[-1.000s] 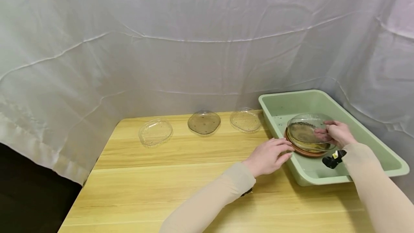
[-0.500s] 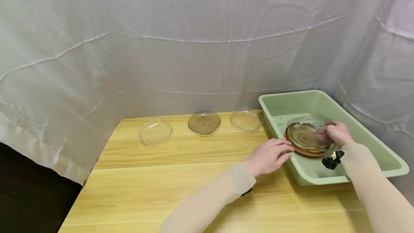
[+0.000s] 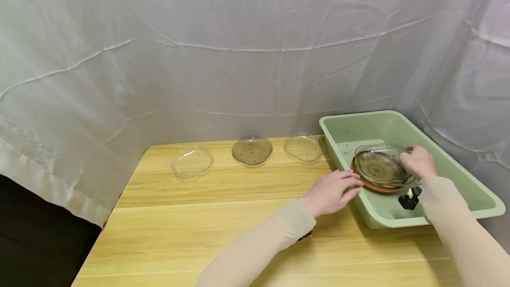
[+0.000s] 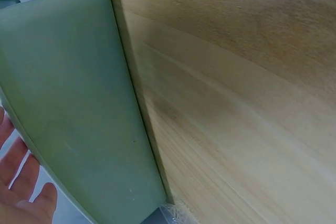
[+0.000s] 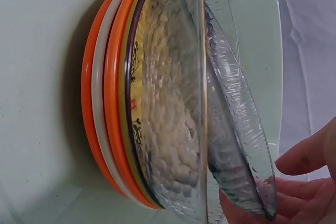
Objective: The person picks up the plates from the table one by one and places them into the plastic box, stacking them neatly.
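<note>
My right hand (image 3: pixel 418 163) is at the right rim of a clear glass plate (image 5: pixel 247 135) on top of a stack. In the right wrist view its thumb and fingers are on either side of that plate's edge, and the plate tilts away from the textured clear glass plate (image 5: pixel 168 129) beneath it. Under these are a yellow patterned plate (image 5: pixel 135 72) and orange-rimmed plates (image 5: pixel 94 93). The stack stands in a green basin (image 3: pixel 450 158). Resting on the basin's left rim is my left hand (image 3: pixel 328 193), fingers relaxed and holding nothing.
Along the back of the wooden table (image 3: pixel 207 234) lie a clear glass plate (image 3: pixel 192 163), a brown-tinted plate (image 3: pixel 252 151) and another clear plate (image 3: pixel 303 147). Grey curtain (image 3: pixel 239 79) hangs close behind the table and basin.
My right fingers, earlier seen through the glass, have drawn back toward the plate's right rim. The top plate's far edge sits slightly lower than a second ago. The left hand stays put.
</note>
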Motion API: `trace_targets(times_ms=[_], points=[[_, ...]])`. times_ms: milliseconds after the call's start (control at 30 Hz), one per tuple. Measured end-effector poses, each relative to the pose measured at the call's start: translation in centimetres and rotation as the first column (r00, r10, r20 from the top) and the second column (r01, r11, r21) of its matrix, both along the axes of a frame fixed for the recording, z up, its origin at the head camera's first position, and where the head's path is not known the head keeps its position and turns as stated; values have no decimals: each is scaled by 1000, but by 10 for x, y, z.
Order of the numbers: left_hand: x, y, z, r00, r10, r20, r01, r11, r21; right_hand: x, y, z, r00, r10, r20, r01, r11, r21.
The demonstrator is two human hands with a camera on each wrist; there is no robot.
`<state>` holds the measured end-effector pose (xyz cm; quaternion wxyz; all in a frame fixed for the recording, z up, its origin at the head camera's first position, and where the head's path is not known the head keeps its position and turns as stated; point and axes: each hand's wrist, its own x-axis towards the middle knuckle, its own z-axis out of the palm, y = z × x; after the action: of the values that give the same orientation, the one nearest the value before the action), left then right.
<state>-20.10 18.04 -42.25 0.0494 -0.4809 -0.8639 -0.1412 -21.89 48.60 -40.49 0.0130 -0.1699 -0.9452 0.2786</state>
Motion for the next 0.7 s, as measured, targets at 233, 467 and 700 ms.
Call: trace_targets(times_ms=[233,467,700], points=[[1,0,2,1000,2,9,-2,1000,-15,0,2,2,1000,-9,-15,10,999,48],[1,0,2,1000,1,0,-1,1000,-12,2,4,3,999,-14,-32,16,999,50],[2,0,2,1000,10,11,-10,1000,-20,5,9,-3,999,-14,-41,17,997,72]])
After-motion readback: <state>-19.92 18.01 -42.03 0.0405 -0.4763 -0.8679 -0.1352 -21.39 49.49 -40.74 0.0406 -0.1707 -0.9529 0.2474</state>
